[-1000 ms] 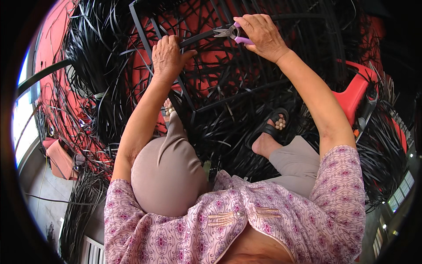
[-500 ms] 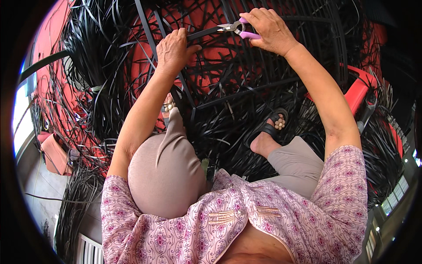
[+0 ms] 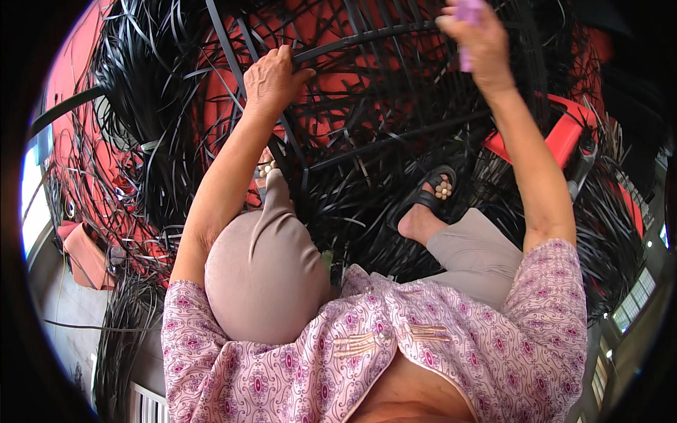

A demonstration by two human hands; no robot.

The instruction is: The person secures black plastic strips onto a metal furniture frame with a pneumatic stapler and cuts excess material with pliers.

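My left hand (image 3: 270, 81) is closed over the near bar of a black frame (image 3: 374, 34), its thumb pointing right beneath the bar. The frame has several thin slats and lies tilted among loose black strips. Up at the upper right, over the frame's far right part, my right hand (image 3: 486, 53) is closed round small cutters with purple-pink handles (image 3: 467, 28). Motion smears both that hand and the cutters, and the blades cannot be made out.
Tangled black plastic strips (image 3: 367, 218) cover the red ground around my sandalled feet. A thick bundle of strips (image 3: 134, 84) stands at the left. A red plastic piece (image 3: 564, 137) lies by my right forearm, and a pinkish-brown box-like thing (image 3: 88, 257) sits far left.
My right hand has moved up and to the right with the cutters, away from the bar beside my left hand. The left hand stays on the bar, nearly unmoved.
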